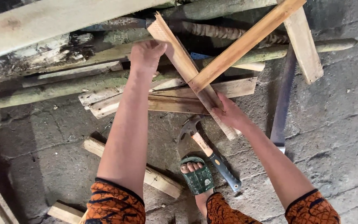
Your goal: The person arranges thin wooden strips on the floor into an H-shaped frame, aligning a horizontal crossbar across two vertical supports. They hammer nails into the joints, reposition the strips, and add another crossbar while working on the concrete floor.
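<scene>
Both arms reached forward over the concrete floor [332, 137]. The left hand [146, 56] was curled in a closed grip on the upper end of a slanted wooden slat [183, 62], and the right hand [228, 113] gripped its lower end. A second slat [249, 41] crossed it. A claw hammer [206, 147] lay beside a green sandal [197, 178].

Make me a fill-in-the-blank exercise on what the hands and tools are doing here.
1. The left hand grips the upper end of a wooden ____.
2. The right hand holds the same piece near its ____ end.
3. A ____ with a blue grip lies on the concrete floor beside the foot.
4. The foot wears a ____ sandal.

Missing words: slat; lower; hammer; green
</scene>
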